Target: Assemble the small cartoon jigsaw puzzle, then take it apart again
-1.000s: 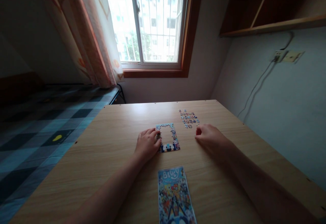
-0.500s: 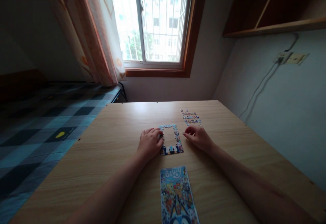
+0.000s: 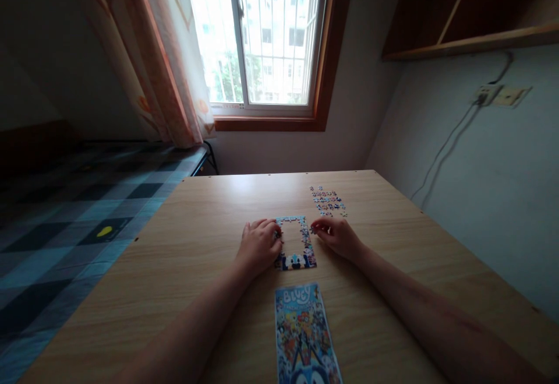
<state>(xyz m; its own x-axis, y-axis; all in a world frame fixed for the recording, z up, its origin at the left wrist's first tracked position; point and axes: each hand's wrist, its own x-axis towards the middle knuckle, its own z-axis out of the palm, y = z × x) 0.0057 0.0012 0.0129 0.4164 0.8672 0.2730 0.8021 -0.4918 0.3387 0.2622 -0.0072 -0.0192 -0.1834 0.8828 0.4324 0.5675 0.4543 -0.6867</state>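
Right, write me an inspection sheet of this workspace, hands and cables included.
Surface: pale wooden table, visible grain.
Work things: puzzle with open middle; loose pieces beyond it, to the right; printed picture nearest the camera.
Clutter: nothing seen.
Hands: left hand at the puzzle's left edge, grip unclear; right hand pinches a small piece by the right edge.
Cables: one cable hanging from a wall socket, right.
Surroundings: window ahead; curtain, checked bed left; shelf upper right.

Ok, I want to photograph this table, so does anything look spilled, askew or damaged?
Nothing stands out: the puzzle border lies flat, its middle unfilled, and the loose pieces sit in rough rows beyond the right hand. Fine damage is too small to tell.
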